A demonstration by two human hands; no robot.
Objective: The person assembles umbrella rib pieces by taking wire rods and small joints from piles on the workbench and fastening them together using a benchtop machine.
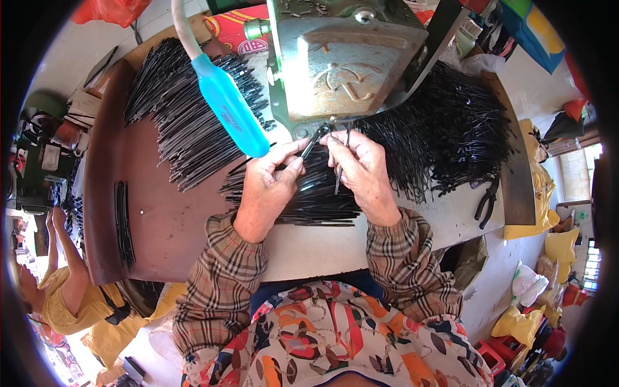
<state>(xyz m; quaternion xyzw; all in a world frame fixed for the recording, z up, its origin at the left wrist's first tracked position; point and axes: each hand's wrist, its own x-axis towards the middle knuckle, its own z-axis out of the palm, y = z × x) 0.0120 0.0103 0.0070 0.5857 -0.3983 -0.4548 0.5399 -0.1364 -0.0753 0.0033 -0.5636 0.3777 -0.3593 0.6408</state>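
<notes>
My left hand pinches a thin black metal strip and holds its tip up under the grey metal press machine. Right beside it, my right hand grips another thin black strip, which points down toward the table. Both hands hover over a pile of black strips lying in front of me. Plaid sleeves cover both my forearms.
A big fan of black strips lies at the left, a tangled heap of them at the right, a small bundle near the table's left edge. A blue handle hangs over the table. Black pliers lie at right. Another person sits lower left.
</notes>
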